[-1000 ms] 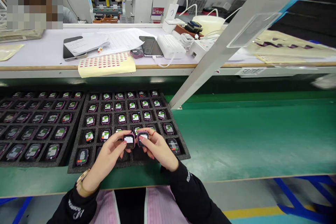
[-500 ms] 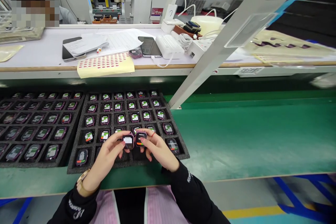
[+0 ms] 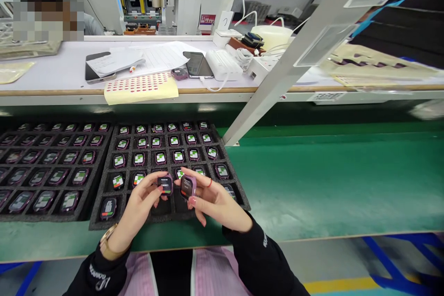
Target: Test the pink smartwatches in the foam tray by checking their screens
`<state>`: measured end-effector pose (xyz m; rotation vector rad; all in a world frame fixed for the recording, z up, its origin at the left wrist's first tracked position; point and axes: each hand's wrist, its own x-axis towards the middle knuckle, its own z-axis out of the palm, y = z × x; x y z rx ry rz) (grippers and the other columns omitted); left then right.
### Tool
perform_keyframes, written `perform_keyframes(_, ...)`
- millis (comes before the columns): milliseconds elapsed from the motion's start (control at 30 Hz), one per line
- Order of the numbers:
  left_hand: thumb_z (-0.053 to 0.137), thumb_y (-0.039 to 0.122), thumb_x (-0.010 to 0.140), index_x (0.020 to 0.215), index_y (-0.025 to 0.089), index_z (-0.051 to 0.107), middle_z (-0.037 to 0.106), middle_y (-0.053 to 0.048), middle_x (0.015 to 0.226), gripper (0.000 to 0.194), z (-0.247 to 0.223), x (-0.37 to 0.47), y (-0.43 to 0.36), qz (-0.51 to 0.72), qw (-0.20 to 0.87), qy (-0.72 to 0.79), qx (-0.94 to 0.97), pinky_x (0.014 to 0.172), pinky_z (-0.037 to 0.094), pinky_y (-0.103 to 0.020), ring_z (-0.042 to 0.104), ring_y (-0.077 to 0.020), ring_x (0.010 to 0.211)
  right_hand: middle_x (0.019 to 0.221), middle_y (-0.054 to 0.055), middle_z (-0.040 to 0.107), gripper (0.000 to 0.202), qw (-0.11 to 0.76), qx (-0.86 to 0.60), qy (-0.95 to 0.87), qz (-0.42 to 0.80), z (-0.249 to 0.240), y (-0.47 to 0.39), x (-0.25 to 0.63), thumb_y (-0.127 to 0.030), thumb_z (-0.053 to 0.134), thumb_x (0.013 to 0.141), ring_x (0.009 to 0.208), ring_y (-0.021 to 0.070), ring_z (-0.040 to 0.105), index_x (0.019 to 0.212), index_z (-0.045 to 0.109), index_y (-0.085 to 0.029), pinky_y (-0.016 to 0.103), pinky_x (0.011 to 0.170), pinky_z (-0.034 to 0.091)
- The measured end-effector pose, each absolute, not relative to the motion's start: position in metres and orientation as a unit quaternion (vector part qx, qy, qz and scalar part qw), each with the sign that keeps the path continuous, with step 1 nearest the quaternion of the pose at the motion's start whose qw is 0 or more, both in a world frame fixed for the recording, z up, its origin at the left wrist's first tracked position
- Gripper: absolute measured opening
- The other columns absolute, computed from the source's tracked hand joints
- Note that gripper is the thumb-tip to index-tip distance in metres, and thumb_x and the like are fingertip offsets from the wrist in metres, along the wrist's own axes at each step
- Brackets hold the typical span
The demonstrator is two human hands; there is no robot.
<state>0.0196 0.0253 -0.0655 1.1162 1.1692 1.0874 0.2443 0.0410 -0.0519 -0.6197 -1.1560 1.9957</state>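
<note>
My left hand point(image 3: 144, 199) grips a purple-rimmed smartwatch body point(image 3: 165, 185), its thumb on the lit screen. Beside it, my right hand point(image 3: 215, 199) holds a second watch body point(image 3: 188, 187) by its edges, with that screen tilted to the left. Both watches are over the front rows of a black foam tray point(image 3: 100, 219), whose pockets hold several watch bodies with green and white screens. Two pockets under my hands look vacant; others are hidden behind my fingers.
A second foam tray point(image 3: 85, 196) of watches lies on the left. A slanted metal post point(image 3: 260, 101) rises right of the trays. Phones, papers, a yellow sticker sheet point(image 3: 140, 89) and a white power bank point(image 3: 224, 63) lie on the shelf. A person point(image 3: 92, 25) is at the back left.
The two watches have moved apart. My right hand has shifted right and tilted its watch; the screen of the watch in my left hand has changed from a white display to a dark one.
</note>
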Motion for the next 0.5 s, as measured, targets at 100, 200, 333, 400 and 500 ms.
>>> perform_keyframes(100, 0.071, 0.042, 0.090, 0.120, 0.021, 0.069, 0.066, -0.006, 0.102, 0.037, -0.062, 0.023, 0.026, 0.464, 0.551, 0.511, 0.469, 0.057, 0.045, -0.021, 0.056, -0.0123, 0.066, 0.129, 0.012, 0.056, 0.069, 0.383, -0.246, -0.463, 0.760, -0.046, 0.036, 0.245, -0.034, 0.078, 0.095, 0.074, 0.0088, 0.055, 0.155, 0.045, -0.028, 0.012, 0.052, 0.054)
perform_keyframes(200, 0.073, 0.044, 0.089, 0.114, 0.019, 0.068, 0.067, -0.007, 0.104, 0.036, -0.058, 0.027, 0.027, 0.468, 0.542, 0.521, 0.465, 0.058, 0.048, -0.022, 0.058, -0.0148, 0.070, 0.123, 0.010, 0.061, 0.061, 0.382, -0.267, -0.509, 0.723, -0.035, 0.029, 0.246, -0.033, 0.076, 0.096, 0.073, 0.0091, 0.058, 0.151, 0.052, -0.027, 0.013, 0.055, 0.054)
perform_keyframes(333, 0.075, 0.043, 0.086, 0.114, 0.019, 0.067, 0.067, -0.007, 0.108, 0.037, -0.056, 0.028, 0.027, 0.469, 0.541, 0.518, 0.468, 0.073, 0.055, -0.026, 0.064, -0.0201, 0.089, 0.112, 0.007, 0.066, 0.055, 0.415, -0.229, -0.634, 0.611, -0.009, 0.016, 0.247, -0.034, 0.080, 0.093, 0.092, 0.0197, 0.066, 0.144, 0.061, -0.032, 0.024, 0.069, 0.059)
perform_keyframes(400, 0.076, 0.041, 0.084, 0.116, 0.020, 0.066, 0.068, -0.008, 0.111, 0.040, -0.057, 0.027, 0.027, 0.471, 0.540, 0.514, 0.471, 0.079, 0.056, -0.027, 0.065, -0.0210, 0.095, 0.108, 0.005, 0.068, 0.056, 0.423, -0.191, -0.680, 0.568, 0.004, 0.008, 0.243, -0.037, 0.082, 0.092, 0.087, 0.0204, 0.068, 0.144, 0.061, -0.038, 0.025, 0.066, 0.058)
perform_keyframes(500, 0.078, 0.037, 0.083, 0.119, 0.020, 0.063, 0.067, -0.007, 0.108, 0.042, -0.052, 0.027, 0.025, 0.471, 0.531, 0.514, 0.482, 0.080, 0.055, -0.025, 0.064, -0.0196, 0.095, 0.089, 0.000, 0.070, 0.038, 0.447, -0.160, -0.699, 0.535, 0.016, -0.010, 0.232, -0.039, 0.073, 0.098, 0.059, 0.0134, 0.063, 0.136, 0.066, -0.042, 0.022, 0.050, 0.051)
